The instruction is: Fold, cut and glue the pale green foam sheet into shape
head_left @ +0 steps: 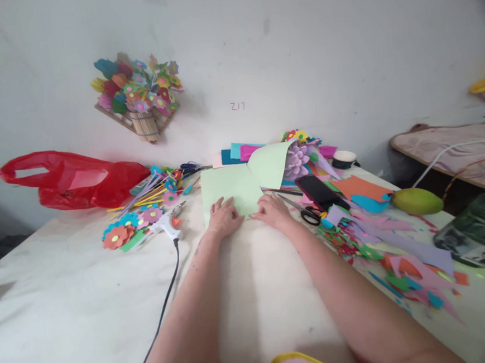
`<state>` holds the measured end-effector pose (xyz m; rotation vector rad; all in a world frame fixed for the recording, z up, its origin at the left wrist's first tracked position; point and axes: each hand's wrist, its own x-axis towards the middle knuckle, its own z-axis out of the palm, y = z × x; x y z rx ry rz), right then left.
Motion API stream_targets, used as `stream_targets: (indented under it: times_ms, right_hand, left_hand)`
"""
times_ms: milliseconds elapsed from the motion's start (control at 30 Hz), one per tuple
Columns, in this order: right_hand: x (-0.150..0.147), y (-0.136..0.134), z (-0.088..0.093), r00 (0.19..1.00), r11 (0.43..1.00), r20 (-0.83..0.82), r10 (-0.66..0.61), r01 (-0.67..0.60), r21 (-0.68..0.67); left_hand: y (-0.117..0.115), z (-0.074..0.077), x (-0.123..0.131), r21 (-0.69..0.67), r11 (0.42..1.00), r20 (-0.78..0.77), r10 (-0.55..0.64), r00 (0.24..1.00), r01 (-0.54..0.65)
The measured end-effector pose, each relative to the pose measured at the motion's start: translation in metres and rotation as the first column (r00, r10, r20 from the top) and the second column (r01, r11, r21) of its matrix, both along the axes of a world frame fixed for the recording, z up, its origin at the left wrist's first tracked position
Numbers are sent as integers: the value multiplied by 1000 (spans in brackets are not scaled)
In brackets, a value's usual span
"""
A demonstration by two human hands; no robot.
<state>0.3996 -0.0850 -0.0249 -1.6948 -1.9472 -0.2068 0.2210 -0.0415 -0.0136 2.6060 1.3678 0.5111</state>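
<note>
1. While both bare forearms stretch across the cloth-covered table [67, 307], the left hand [224, 216] and the right hand [274, 210] lie palm-down, side by side, on the near edge of a pale green paper sheet [226, 185].
2. From the fingertips the sheet lies toward 12 o'clock. Its flat part looks wider than deep, with the long axis running 9 to 3 o'clock. Its far right corner curls up and over as a flap [270, 162], at 12 o'clock of the right hand.
3. The left fingers rest flat and close together on the paper. The right fingers are also flat, a little spread, and pinch nothing. The two hands are equally near the sheet, the left toward its middle and the right at its near right corner.
4. A white glue gun [166, 225] sits at 9 o'clock of the left hand, its black cord [164, 305] trailing toward 6 o'clock. Black-handled scissors [307, 212] lie just at 3 o'clock of the right hand, a dark phone [321, 192] at 2 o'clock, and coloured paper scraps [399, 253] farther right.
5. Both hands cover the sheet's near edge, so it is unclear whether the paper is doubled there. The flap hides what lies behind it, and the right thumb cannot be made out.
</note>
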Motion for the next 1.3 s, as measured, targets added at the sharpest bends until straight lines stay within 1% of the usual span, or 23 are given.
stream_targets:
  times_ms: [133, 333, 467, 567, 667, 733, 800, 900, 1000, 1133, 1300]
  right_hand:
    - [-5, 1, 0, 997, 997, 6, -82, 82, -13]
    - [-7, 3, 4, 995, 993, -13, -99, 98, -62]
    - [-6, 4, 3, 996, 996, 1, -85, 85, -34]
    - [0, 5, 1, 999, 999, -18, -37, 36, -33]
    - [11, 3, 0, 992, 995, -98, 74, -80, -54]
    - [20, 2, -1, 980, 988, -150, 133, -143, -58]
    - [27, 0, -2, 971, 985, -187, 150, -163, -57]
    - [31, -1, -3, 968, 988, -224, 110, -131, -78]
    - [30, 0, -2, 973, 991, -221, 62, -87, -103]
    - [30, 0, 1, 989, 988, -149, -25, 2, -153]
    - [33, -3, 5, 994, 969, -27, -110, 101, -226]
  left_hand:
    - [1, 1, 0, -13, 1000, -14, 12, 1000, -12]
    - [-2, -1, 3, 25, 999, -29, 30, 999, -30]
    - [-4, -3, 5, 86, 993, -30, 85, 996, -83]
    - [-5, -4, 6, 66, 989, -28, 136, 990, -134]
    - [-5, -2, 7, 12, 983, -38, 182, 983, -181]
    - [-5, -1, 7, -21, 981, -50, 190, 980, -191]
    - [-5, 0, 8, -51, 980, -63, 187, 980, -191]
    - [-5, 1, 7, -75, 978, -80, 189, 979, -195]
    - [-6, 2, 6, -83, 975, -90, 200, 976, -207]
    - [-6, 3, 5, -88, 973, -109, 203, 973, -213]
    - [-6, 4, 6, -83, 968, -138, 223, 965, -236]
